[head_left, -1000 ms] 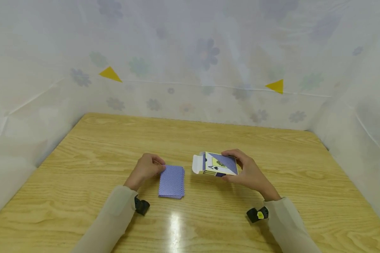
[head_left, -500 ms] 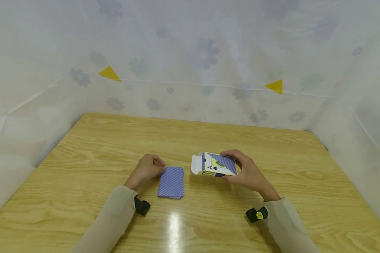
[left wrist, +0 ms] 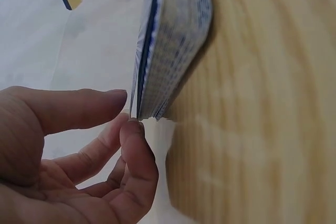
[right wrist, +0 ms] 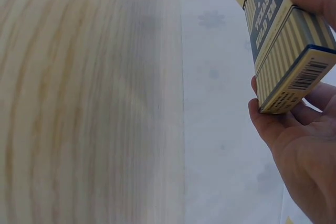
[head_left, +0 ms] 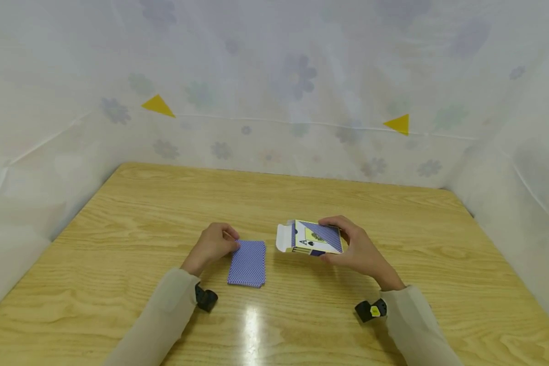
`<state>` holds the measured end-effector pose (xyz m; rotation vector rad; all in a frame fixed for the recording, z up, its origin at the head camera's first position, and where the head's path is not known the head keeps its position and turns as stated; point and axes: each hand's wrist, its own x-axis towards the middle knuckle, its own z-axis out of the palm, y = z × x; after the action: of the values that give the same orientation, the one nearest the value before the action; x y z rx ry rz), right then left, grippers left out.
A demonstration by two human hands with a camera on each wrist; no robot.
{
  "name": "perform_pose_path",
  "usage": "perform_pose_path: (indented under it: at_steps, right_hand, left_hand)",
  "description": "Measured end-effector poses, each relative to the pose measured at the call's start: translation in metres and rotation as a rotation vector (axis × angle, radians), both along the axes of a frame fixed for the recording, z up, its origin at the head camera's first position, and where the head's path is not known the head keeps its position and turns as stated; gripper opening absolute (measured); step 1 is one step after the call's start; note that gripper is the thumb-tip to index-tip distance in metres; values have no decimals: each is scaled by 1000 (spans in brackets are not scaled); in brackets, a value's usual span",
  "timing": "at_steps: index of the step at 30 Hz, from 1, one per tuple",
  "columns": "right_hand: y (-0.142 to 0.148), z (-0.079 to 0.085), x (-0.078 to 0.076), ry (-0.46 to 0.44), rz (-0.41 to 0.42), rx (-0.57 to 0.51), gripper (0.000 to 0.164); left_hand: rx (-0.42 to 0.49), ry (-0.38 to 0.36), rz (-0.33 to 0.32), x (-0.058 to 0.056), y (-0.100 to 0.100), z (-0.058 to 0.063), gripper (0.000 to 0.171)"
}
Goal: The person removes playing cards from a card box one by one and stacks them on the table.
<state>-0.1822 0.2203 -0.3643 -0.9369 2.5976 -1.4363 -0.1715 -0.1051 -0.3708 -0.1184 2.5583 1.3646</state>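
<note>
A deck of playing cards (head_left: 248, 264) with blue patterned backs lies face down on the table, its edges slightly uneven. My left hand (head_left: 212, 245) is at the deck's far left corner. In the left wrist view, thumb and fingers pinch the corner of a top playing card (left wrist: 134, 95), slightly parted from the stack (left wrist: 176, 45) beneath. To the right, my right hand (head_left: 359, 250) grips a card box (head_left: 320, 238) by its sides above the table. The box's open flap (head_left: 284, 238) points left, and an ace of spades design shows on top. "Texas Hold'em" reads along its side (right wrist: 268, 22).
The wooden table (head_left: 164, 203) reaches back to a pale flowered curtain (head_left: 265, 91) that also closes off both sides. Two yellow triangles (head_left: 159, 105) mark the curtain. A black wrist camera (head_left: 206, 298) sits at the left cuff, another (head_left: 370, 310) at the right.
Both hands stay nearly still. The left hand keeps to the deck's corner and the right hand keeps hold of the box; only a tiny shift of the view shows.
</note>
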Motion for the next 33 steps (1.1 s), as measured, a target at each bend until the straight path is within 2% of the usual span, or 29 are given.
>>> perform_pose_path:
  at_steps: [7,23,33]
  right_hand:
    - [0,1,0,3,2,-2,61]
    - [-3,2,2,-4,10,-6,61]
    - [-3,3,2,13,28,-15,61]
  left_hand:
    - [-17,8,-1,1,0,1,18]
    - [48,-31,-16,2,-1,-3,22]
    - [73,-22,-11,4,-2,0,24]
